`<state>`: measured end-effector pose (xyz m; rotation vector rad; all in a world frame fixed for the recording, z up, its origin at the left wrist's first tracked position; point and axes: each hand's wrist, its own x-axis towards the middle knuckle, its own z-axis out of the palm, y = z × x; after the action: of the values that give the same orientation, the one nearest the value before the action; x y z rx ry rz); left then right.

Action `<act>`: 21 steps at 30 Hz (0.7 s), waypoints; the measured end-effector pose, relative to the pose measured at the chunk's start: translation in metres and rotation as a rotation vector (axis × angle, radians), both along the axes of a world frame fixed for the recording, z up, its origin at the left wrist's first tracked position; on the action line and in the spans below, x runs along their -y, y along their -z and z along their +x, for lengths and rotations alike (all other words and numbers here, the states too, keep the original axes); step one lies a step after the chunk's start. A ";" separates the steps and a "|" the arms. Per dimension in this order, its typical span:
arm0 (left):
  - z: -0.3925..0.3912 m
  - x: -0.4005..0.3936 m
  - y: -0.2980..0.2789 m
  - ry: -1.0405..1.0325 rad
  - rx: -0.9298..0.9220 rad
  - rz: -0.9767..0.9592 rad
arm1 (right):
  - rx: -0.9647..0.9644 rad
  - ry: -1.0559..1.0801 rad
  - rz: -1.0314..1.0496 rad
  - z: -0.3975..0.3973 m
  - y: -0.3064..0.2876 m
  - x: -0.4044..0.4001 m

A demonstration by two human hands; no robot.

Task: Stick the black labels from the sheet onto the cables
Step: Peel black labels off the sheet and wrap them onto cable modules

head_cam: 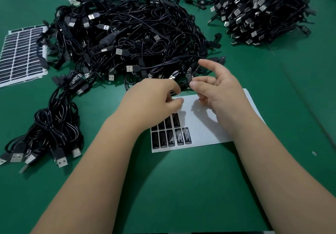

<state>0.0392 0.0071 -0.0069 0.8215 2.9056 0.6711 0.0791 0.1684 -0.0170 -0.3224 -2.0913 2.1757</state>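
Fingers of the right hand (216, 88) pinch a peeled black label (189, 78); the left hand (154, 97) (grip hidden) holds a cable's module just beside it. Next: align, press down.

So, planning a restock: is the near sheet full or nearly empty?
Nearly empty: the sheet is mostly bare white, with labels left only at one corner.

We see a green table (181, 188) under everything. Beneath our hands lies a white sheet (209, 130) carrying black labels (171, 135) with white print. Our right hand (216, 92) holds one black label (190, 78), also printed white. Beyond the hands, the cables (127, 39) are black with silvery plugs. Far left of our left hand (154, 97), a second sheet (20, 54) shows black labels gridded on white.
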 end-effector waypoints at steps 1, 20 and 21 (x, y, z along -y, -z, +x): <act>-0.001 0.000 0.000 -0.036 0.040 0.056 | 0.007 -0.003 0.000 0.000 0.000 0.000; -0.010 -0.007 -0.001 -0.298 0.804 0.872 | 0.073 -0.026 -0.099 -0.001 -0.002 -0.002; -0.010 -0.008 -0.001 -0.291 0.805 0.875 | 0.073 -0.022 -0.100 -0.001 -0.002 -0.001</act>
<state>0.0297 0.0148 -0.0059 0.0468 1.9381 1.8284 0.0776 0.1699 -0.0153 -0.3952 -2.0350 2.3201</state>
